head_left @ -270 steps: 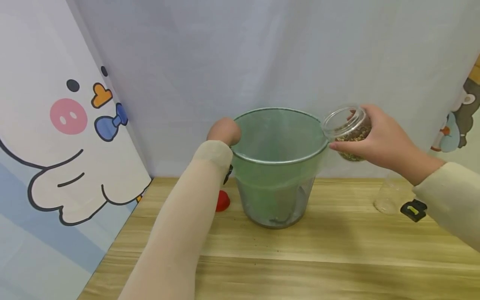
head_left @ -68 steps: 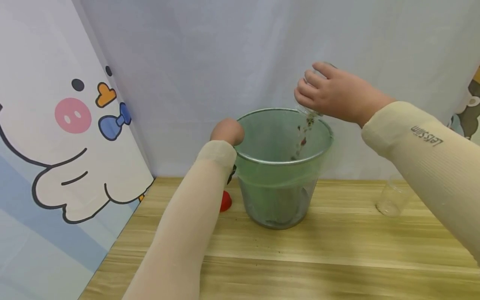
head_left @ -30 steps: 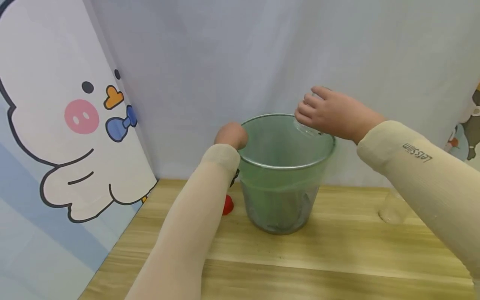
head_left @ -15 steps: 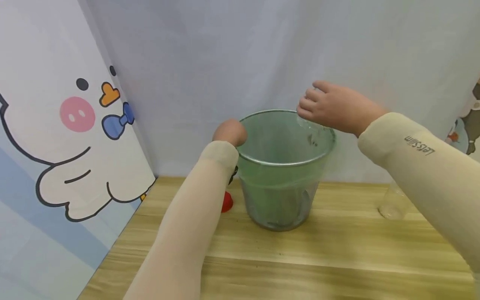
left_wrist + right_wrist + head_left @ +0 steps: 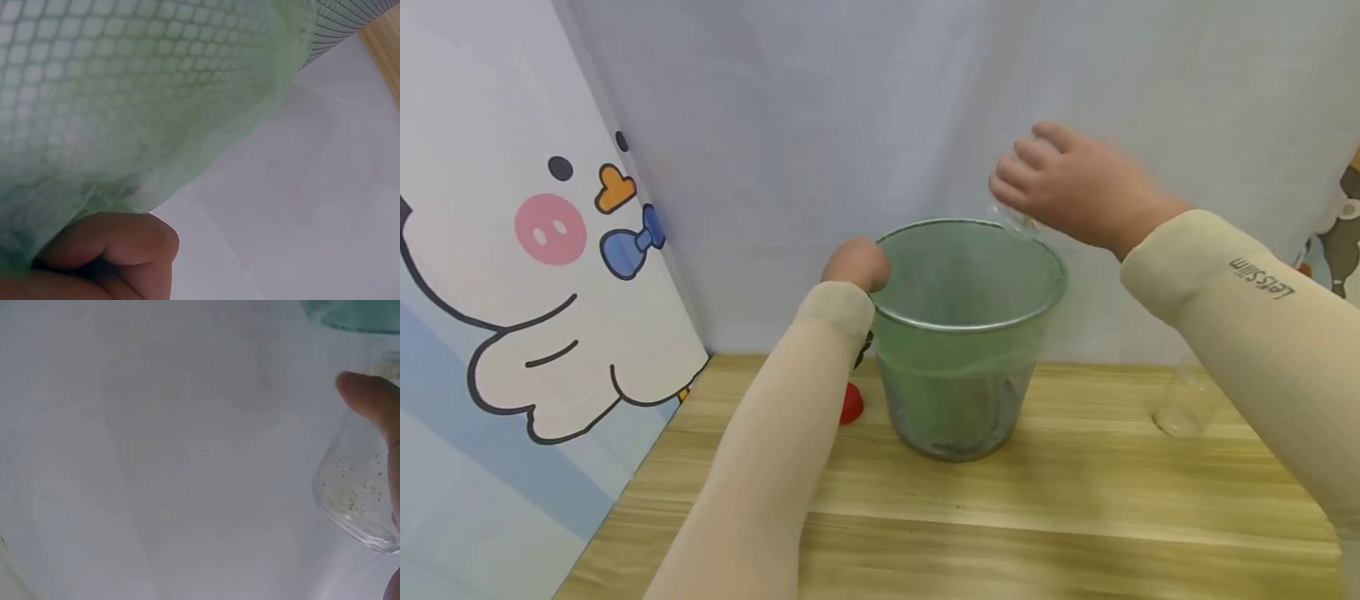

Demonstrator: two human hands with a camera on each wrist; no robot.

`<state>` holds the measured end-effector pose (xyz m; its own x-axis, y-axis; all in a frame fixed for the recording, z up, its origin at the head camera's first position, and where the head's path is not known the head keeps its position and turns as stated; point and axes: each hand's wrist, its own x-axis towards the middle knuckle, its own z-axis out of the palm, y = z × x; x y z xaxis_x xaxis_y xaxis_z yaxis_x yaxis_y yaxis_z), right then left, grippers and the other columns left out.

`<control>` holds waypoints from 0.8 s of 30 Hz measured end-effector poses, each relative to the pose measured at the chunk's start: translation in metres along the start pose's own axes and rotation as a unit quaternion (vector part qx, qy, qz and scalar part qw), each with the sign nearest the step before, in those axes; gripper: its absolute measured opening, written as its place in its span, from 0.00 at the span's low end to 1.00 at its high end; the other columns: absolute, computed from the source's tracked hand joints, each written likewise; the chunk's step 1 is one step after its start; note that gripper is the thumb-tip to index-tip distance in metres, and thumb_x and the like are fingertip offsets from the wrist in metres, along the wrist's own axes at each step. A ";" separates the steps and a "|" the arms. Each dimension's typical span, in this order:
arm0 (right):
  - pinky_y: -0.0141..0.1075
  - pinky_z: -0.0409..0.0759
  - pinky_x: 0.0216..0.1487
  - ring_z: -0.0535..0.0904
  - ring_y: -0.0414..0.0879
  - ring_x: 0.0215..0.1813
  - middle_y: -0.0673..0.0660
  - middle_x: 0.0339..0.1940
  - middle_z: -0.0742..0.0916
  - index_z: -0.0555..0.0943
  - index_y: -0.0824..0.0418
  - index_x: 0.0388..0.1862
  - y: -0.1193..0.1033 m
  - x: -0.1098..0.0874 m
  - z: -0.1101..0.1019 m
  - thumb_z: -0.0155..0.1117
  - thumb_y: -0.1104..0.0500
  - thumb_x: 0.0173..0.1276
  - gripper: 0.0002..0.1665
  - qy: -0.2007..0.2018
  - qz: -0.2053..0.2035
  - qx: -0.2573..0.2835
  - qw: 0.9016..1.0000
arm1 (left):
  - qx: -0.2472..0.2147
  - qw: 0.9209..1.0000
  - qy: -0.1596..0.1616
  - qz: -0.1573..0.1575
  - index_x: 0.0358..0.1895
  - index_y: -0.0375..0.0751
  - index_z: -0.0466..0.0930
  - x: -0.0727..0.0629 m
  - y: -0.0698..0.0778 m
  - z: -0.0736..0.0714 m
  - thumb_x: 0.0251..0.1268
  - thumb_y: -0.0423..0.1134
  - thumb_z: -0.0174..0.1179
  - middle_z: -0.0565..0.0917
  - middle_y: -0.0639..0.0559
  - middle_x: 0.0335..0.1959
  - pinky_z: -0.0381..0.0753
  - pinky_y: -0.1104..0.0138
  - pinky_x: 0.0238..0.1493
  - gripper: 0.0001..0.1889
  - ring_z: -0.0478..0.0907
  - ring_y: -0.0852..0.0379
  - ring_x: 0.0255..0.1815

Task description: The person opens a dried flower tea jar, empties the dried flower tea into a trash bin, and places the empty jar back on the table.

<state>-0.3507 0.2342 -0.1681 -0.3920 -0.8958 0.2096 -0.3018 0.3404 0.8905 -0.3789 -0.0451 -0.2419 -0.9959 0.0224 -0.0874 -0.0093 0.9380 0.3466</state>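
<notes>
A metal mesh bin lined with a green bag stands on the wooden table. My left hand grips the bin's rim on its left side, fingers curled over the green liner. My right hand holds a clear jar tipped mouth-down above the bin's far right rim. In the right wrist view the jar looks empty apart from dusty specks.
A red lid lies on the table left of the bin. Another clear jar stands at the right. A cartoon panel walls the left side and a pale curtain hangs behind.
The right hand tipped the jar over the bin and poured its grains out. In the last half second it has lifted the jar slightly. The left hand has stayed on the rim.
</notes>
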 end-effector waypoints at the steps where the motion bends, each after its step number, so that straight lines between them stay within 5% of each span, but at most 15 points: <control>1: 0.53 0.66 0.69 0.74 0.60 0.56 0.63 0.52 0.78 0.72 0.67 0.60 -0.001 0.001 0.000 0.75 0.75 0.55 0.35 -0.004 -0.014 -0.008 1.000 | 0.001 1.000 -0.001 -0.003 0.46 0.34 0.87 0.001 -0.001 0.000 0.84 0.33 0.38 0.79 0.42 0.60 0.68 0.62 0.37 0.22 0.65 0.52 0.34; 4: 0.52 0.67 0.69 0.75 0.59 0.54 0.62 0.50 0.78 0.72 0.66 0.59 -0.004 0.002 0.001 0.77 0.73 0.53 0.36 -0.020 -0.052 -0.025 0.998 | -0.004 1.000 -0.002 -0.010 0.44 0.35 0.87 0.004 -0.003 0.000 0.84 0.33 0.37 0.80 0.41 0.56 0.67 0.62 0.35 0.23 0.61 0.53 0.30; 12: 0.53 0.67 0.69 0.75 0.59 0.54 0.62 0.52 0.79 0.72 0.65 0.60 -0.010 0.001 0.006 0.80 0.71 0.52 0.38 -0.033 -0.047 -0.029 0.998 | -0.016 1.000 0.009 -0.004 0.31 0.39 0.80 0.007 -0.005 0.002 0.82 0.32 0.38 0.80 0.41 0.56 0.68 0.62 0.36 0.21 0.64 0.52 0.31; 24: 0.53 0.68 0.69 0.75 0.60 0.54 0.62 0.51 0.79 0.72 0.66 0.59 -0.009 -0.002 0.008 0.79 0.73 0.53 0.37 -0.037 -0.054 -0.021 0.998 | -0.013 1.000 0.005 -0.010 0.33 0.38 0.82 0.001 0.000 0.001 0.83 0.32 0.38 0.79 0.42 0.58 0.68 0.63 0.36 0.22 0.61 0.54 0.29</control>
<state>-0.3541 0.2348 -0.1794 -0.4220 -0.9028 0.0824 -0.3092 0.2288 0.9231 -0.3796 -0.0449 -0.2431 -0.9964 -0.0004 -0.0847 -0.0317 0.9289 0.3689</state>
